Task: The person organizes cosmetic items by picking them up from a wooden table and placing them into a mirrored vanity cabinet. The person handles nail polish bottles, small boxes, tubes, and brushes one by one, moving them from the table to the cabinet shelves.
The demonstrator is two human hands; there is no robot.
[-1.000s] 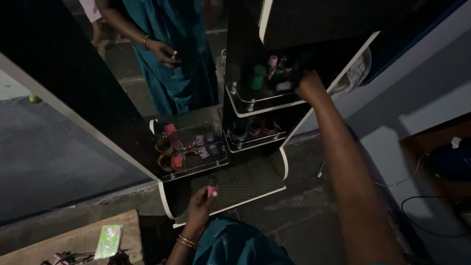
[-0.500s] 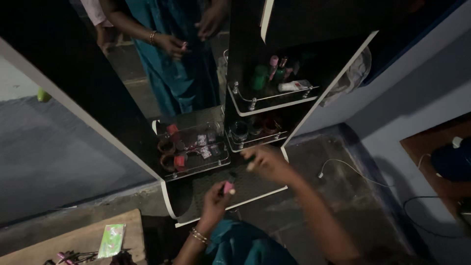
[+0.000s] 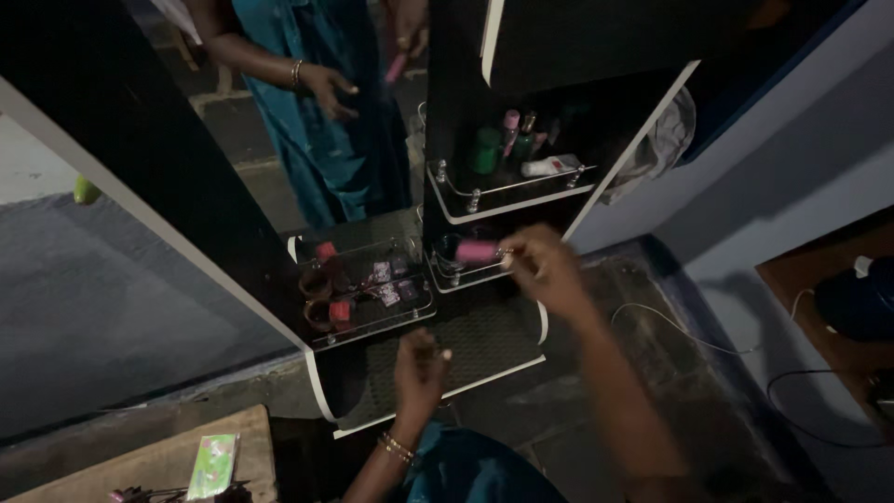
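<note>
Passing the small pink cylindrical tube (image 3: 477,251) across, we are now gripping it in our right hand (image 3: 538,265); our left hand (image 3: 419,365) is emptied, loosely curled.

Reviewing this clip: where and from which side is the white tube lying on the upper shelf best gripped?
Probably grip the white tube across its narrow middle, coming from above and in front: it lies flat behind the upper shelf's low chrome rail, with upright bottles crowding its left.
</note>
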